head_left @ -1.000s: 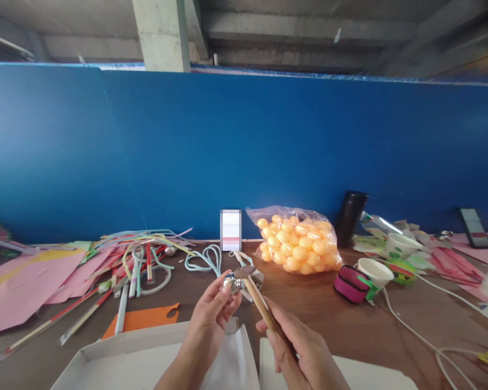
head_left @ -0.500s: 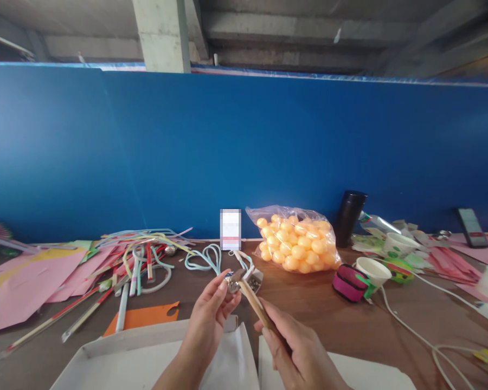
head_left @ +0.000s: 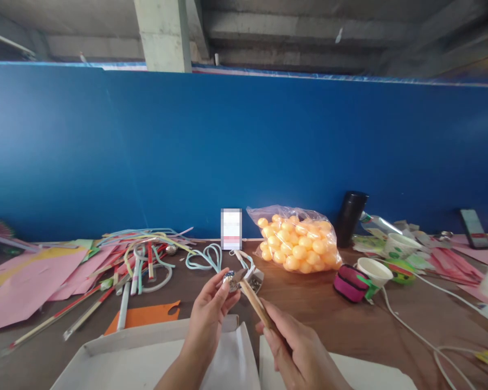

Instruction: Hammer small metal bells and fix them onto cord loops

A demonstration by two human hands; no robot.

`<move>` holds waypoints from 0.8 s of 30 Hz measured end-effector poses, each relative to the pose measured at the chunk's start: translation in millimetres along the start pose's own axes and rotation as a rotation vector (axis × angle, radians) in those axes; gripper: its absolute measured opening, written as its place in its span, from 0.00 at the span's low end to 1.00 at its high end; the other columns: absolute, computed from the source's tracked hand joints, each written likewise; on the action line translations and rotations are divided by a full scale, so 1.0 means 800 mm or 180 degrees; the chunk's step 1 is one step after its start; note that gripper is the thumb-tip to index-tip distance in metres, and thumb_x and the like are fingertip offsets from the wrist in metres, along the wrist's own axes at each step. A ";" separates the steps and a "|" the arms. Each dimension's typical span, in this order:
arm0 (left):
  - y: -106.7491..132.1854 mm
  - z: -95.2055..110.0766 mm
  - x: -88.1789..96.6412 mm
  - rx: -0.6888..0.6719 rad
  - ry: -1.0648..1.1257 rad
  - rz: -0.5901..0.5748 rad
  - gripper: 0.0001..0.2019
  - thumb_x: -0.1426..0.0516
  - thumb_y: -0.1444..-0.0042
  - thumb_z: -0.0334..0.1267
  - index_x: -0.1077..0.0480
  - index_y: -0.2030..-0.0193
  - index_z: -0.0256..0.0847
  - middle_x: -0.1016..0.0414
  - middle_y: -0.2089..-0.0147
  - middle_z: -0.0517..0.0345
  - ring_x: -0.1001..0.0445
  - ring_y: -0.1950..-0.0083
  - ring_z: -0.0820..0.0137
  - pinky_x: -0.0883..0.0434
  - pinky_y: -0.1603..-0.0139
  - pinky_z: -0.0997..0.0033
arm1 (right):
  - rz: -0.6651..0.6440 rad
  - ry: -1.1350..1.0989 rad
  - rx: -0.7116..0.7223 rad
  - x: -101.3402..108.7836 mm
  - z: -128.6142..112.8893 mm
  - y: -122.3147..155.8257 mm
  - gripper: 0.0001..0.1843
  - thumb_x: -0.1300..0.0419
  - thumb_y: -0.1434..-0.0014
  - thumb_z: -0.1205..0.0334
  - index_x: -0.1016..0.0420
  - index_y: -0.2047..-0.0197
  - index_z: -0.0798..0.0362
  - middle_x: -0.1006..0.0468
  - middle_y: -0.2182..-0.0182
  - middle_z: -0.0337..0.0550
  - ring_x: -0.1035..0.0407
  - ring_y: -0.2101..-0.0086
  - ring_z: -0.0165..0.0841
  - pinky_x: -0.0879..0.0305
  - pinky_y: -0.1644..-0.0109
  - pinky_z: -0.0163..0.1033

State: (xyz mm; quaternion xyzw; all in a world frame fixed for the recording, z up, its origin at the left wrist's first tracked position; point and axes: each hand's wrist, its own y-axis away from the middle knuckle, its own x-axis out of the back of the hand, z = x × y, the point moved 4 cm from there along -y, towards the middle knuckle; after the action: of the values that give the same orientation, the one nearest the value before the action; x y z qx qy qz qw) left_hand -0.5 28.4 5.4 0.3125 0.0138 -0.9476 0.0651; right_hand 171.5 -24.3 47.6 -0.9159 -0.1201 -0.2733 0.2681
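Between the thumb and fingers of my left hand (head_left: 212, 300) is a small shiny silver ball (head_left: 230, 280). My right hand (head_left: 295, 341) is wrapped round the wooden handle of a small hammer (head_left: 257, 303). Its dark metal head sits crosswise at the far end of the handle, right at the ball; whether they touch I cannot tell. Just behind the hammer head stands a small open box (head_left: 257, 279) with tiny metallic pieces in it, partly hidden by the tool. White box parts (head_left: 126, 357) lie beneath both wrists.
A clear bag of orange balls (head_left: 295, 244) rests against the blue partition (head_left: 244, 151). Colourful tubes (head_left: 136, 265), pink paper (head_left: 36, 281) and an orange sheet (head_left: 150, 315) lie left. To the right are a magenta pouch (head_left: 350, 283), paper cup (head_left: 374, 271), black bottle (head_left: 351, 219) and white cable (head_left: 418, 336).
The hammer head has shifted very slightly against the silver ball, and more of the ball's shiny surface shows. Both hands keep nearly the same place and grip.
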 end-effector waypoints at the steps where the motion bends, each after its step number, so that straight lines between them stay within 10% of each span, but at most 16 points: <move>1: 0.000 0.000 0.001 -0.0003 0.0013 0.0009 0.21 0.38 0.51 0.38 0.31 0.49 0.37 0.25 0.58 0.51 0.25 0.61 0.69 0.29 0.53 0.67 | 0.0007 -0.0008 -0.0014 0.000 0.000 0.000 0.24 0.54 0.37 0.58 0.40 0.39 0.53 0.24 0.54 0.53 0.26 0.67 0.33 0.27 0.63 0.34; 24: -0.004 -0.004 0.007 0.0217 0.0728 0.0210 0.12 0.39 0.50 0.33 0.28 0.57 0.35 0.24 0.62 0.54 0.26 0.64 0.74 0.27 0.57 0.75 | 0.0011 0.0040 0.0210 0.007 0.006 0.004 0.25 0.54 0.37 0.63 0.47 0.37 0.50 0.23 0.57 0.49 0.29 0.79 0.26 0.27 0.68 0.31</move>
State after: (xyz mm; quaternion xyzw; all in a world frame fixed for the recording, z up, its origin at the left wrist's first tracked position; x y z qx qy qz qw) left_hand -3.6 31.4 -0.7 0.4208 -0.0214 -0.9030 0.0836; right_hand 179.2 -23.4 45.9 -0.9051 -0.1258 -0.2745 0.2995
